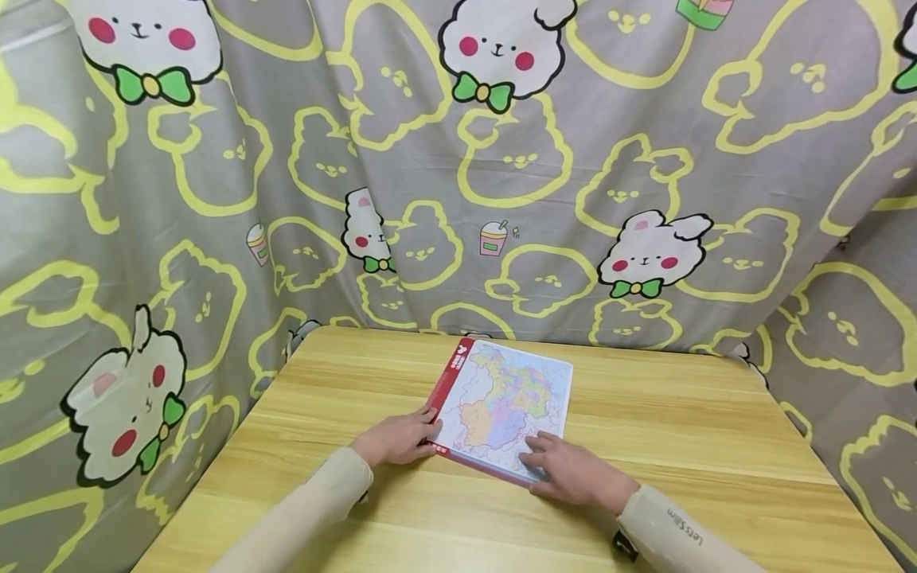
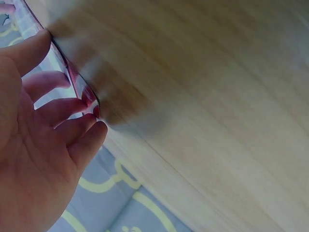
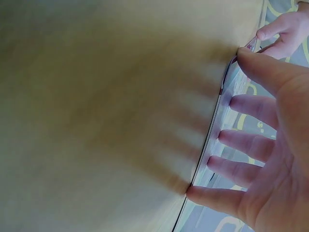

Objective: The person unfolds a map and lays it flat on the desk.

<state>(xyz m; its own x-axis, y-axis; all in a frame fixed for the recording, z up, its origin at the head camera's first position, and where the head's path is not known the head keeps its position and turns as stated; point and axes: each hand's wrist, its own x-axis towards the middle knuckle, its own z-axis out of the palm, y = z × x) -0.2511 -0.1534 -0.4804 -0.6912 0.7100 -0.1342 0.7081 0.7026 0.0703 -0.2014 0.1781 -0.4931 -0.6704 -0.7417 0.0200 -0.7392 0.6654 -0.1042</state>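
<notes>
A flat rectangular map board (image 1: 501,414) lies slightly turned on the wooden table. It shows a multicoloured map with a red strip down its left side, and its near edge has a reddish side. At the near left corner, my left hand (image 1: 401,438) touches the red strip with its fingertips, the fingers only slightly bent. My right hand (image 1: 573,471) rests at the near right corner, with spread, fairly straight fingers on the map face. In the right wrist view, the right thumb (image 3: 263,70) and little finger (image 3: 215,198) meet the board's edge.
The light wooden table (image 1: 666,430) extends around the board on all sides. Behind and on both sides hangs a grey curtain (image 1: 430,175) printed with yellow outlines and white cartoon animals. It comes down to the table's far edge.
</notes>
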